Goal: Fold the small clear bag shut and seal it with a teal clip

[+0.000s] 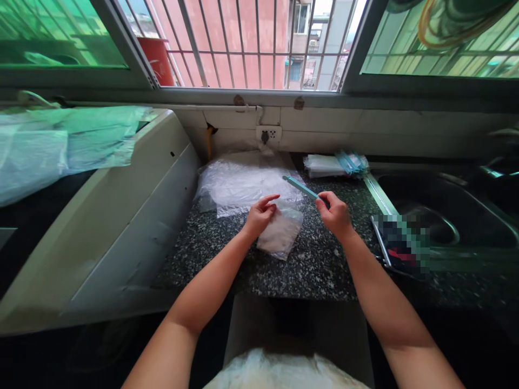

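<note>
Left hand (259,215) fingers pinch small clear bag (280,232) top on counter (312,265), right hand (334,213) pinches teal sealing stick (302,188); stick not yet on bag, closure pending.

The counter (316,259) is speckled black-and-grey granite; the stick (302,187) is light blue; the small bag (281,232) is translucent white.
</note>
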{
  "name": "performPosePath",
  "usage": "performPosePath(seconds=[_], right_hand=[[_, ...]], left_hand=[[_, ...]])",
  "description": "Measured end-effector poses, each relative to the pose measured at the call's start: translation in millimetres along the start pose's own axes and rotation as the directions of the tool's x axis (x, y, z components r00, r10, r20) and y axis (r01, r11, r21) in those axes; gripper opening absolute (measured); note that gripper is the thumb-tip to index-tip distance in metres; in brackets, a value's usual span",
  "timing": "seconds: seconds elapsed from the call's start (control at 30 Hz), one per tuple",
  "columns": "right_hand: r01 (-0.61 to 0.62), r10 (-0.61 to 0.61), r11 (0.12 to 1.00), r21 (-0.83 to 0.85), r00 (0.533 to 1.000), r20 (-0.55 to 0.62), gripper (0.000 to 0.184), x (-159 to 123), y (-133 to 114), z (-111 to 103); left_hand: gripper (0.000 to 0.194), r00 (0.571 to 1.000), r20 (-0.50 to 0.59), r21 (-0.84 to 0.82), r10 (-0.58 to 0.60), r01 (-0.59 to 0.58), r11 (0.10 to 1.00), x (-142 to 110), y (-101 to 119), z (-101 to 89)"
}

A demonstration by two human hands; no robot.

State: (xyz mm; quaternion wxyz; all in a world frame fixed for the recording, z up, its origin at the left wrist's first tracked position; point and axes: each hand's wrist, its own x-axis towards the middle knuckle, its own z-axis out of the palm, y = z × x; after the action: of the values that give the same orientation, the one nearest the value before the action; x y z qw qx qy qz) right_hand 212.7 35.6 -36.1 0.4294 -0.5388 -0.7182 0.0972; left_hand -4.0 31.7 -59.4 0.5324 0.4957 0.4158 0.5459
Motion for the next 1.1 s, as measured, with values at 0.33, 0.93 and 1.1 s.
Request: performPosePath(seconds=[0.33, 0.93, 1.1], right_hand=[[-0.063, 0.006, 0.973, 0.221, 0.968, 0.252, 0.023, -7, -19, 1], [-0.105, 0.05, 0.988, 0.11, 0.908, 0.415, 0.03, -8, -12, 14], [-0.035, 0.01, 0.997, 0.067, 0.938, 0.346, 0.023, -13, -13, 17]], left_hand=[[0.014, 0.996, -0.094, -0.014, -0.004, 0.003, 1.0, 0, 8, 0.2], [0.042, 0.995, -0.077, -0.025, 0.057, -0.059, 0.998, 4, 1, -11.2], [0.046, 0.995, -0.065, 0.059, 0.076, -0.073, 0.996, 3, 4, -10.0]])
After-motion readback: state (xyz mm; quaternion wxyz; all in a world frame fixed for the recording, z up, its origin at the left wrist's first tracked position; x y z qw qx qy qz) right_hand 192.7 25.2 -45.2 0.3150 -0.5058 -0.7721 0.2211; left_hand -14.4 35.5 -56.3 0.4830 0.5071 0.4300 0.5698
